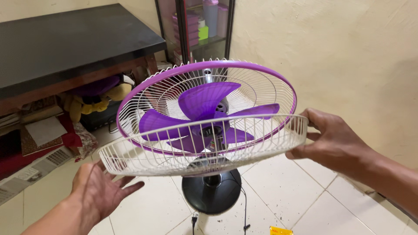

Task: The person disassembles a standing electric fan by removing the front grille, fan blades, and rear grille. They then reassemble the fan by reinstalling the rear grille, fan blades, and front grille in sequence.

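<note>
A standing fan with purple blades (204,109) faces me, its rear white wire guard ringed by a purple rim (209,66). In front of it hovers the loose white front wire guard (174,152), tilted nearly flat. My right hand (333,139) grips that guard's right edge. My left hand (98,187) is under its left edge, palm up and fingers spread, touching or just below the wire. The fan's round black base (212,191) stands on the tiled floor beneath.
A dark-topped wooden table (65,48) stands at left with cloths and clutter under it. A glass cabinet (196,26) sits in the corner. The cream wall is close on the right. A black cord and plug (194,219) and a yellow packet (278,230) lie on the floor.
</note>
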